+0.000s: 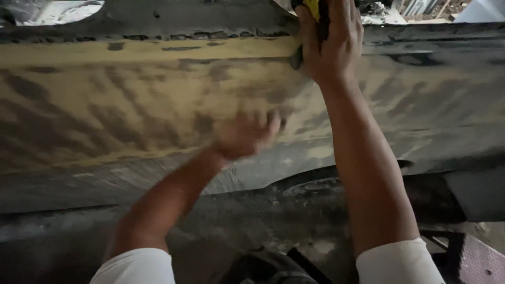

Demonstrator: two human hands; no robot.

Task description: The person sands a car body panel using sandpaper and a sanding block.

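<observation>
A long car body panel [131, 100] fills the view, coated in yellowish filler with dark sanded streaks. My left hand [247, 134] is blurred with motion and lies against the filler near the panel's middle; I cannot tell whether it holds anything. My right hand [331, 42] reaches up to the panel's top edge and grips a yellow and black object [315, 10], mostly hidden by my fingers. Both forearms are bare below white sleeves.
Below the panel a dark wheel arch [326, 184] and a dusty grey lower sill [105, 184] show. A reddish textured object [481, 260] sits at the bottom right. Bright clutter lies beyond the panel's top edge.
</observation>
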